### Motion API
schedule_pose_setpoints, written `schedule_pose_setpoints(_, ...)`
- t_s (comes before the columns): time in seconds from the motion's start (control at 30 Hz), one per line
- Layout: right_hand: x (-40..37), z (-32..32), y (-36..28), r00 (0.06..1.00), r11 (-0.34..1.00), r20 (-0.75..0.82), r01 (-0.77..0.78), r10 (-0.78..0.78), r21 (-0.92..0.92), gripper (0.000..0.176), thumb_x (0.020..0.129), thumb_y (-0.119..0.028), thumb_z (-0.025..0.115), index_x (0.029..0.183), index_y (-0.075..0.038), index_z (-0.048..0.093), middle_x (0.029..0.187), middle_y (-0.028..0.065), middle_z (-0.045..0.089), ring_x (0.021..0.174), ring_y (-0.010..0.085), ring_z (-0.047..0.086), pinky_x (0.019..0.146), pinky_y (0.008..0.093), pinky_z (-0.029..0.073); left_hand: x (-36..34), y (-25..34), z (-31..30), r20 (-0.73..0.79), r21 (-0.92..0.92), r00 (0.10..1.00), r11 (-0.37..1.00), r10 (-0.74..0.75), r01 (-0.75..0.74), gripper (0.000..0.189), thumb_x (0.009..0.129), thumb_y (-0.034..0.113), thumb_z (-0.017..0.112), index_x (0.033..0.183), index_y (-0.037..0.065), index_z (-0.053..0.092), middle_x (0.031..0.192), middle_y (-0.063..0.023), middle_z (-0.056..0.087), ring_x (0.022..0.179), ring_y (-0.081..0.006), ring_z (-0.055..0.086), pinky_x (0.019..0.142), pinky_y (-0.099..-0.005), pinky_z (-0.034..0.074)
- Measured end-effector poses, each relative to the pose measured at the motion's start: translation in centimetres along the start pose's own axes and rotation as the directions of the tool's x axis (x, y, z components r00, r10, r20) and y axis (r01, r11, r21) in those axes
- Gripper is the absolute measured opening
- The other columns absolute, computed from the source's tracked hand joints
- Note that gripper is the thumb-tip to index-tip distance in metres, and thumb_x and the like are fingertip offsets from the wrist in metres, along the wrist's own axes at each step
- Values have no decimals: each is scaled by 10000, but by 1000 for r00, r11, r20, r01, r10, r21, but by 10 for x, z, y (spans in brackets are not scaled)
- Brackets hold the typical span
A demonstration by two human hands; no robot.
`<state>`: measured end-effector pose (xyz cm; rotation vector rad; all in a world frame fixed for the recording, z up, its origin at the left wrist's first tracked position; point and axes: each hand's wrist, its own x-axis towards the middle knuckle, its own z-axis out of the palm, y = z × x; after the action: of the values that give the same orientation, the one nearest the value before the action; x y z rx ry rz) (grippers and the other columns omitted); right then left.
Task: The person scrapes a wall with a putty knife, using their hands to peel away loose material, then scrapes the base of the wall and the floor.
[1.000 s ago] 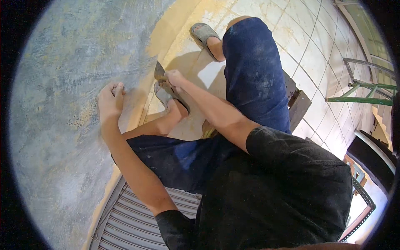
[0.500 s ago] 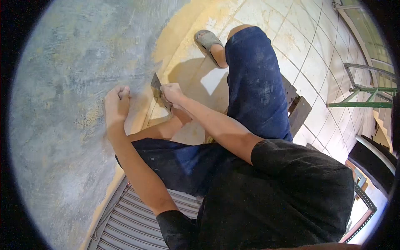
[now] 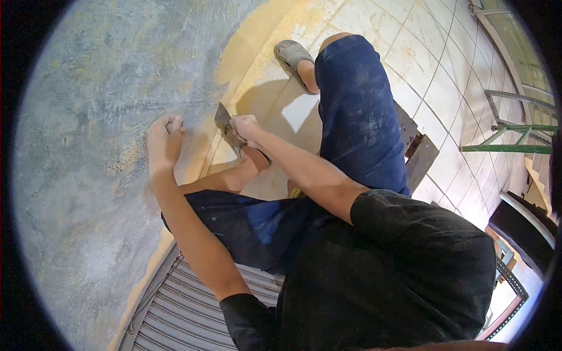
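Observation:
My right hand [image 3: 247, 128] is closed around a plastering trowel [image 3: 225, 119], whose flat metal blade is smeared and stands just off the wall's lower edge. The hand covers the trowel's handle. My left hand [image 3: 163, 143] rests against the wall [image 3: 88, 152], which has a patchy grey-blue coat with yellowish spots. Its fingers are curled in, and whatever may be inside them is hidden. A bare tan band [image 3: 243, 50] runs along the base of the wall.
White floor tiles [image 3: 421, 52] are dusted with yellowish powder. Under me is a low dark seat [image 3: 422, 159]. A ribbed grey shutter [image 3: 193, 307] lies near my left elbow. Green metal framing [image 3: 506, 147] and a black rounded object [image 3: 521, 228] stand at the right.
My right hand and the trowel have shifted slightly right, away from the wall, and the blade has turned to show more of its face. My left hand has barely moved.

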<state>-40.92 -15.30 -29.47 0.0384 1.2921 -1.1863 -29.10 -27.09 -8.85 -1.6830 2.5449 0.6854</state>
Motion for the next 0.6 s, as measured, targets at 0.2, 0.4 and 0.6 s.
schedule_pose_setpoints(0.2, 24, 8, 29, 981, 972, 72, 188, -180, -138, 246, 879, -123, 588, 640, -69, 585, 550, 11, 516, 411, 114, 434, 370, 293, 287, 1, 7, -8, 7, 23, 1000, 1000, 21, -21, 277, 940, 238, 578, 892, -9, 693, 721, -86, 678, 618, -180, 622, 651, -330, 489)
schedule_pose_setpoints(0.4, 20, 13, 39, 979, 963, -53, 181, -196, -202, 226, 818, -193, 610, 719, 7, 646, 633, 112, 623, 594, 238, 603, 522, 403, 440, -4, 11, -10, -13, -39, 1000, 999, -23, 22, 284, 929, 254, 583, 864, -1, 690, 724, -84, 676, 657, -204, 626, 679, -334, 489)
schedule_pose_setpoints(0.6, 21, 2, 17, 998, 1000, -58, 25, -26, -4, 225, 867, -122, 596, 649, -65, 616, 552, 16, 511, 413, 111, 424, 374, 289, 285, -3, 14, -11, 80, -1, 991, 994, -105, 106, 280, 935, 304, 565, 926, 61, 704, 810, -104, 714, 796, -288, 674, 761, -398, 493)
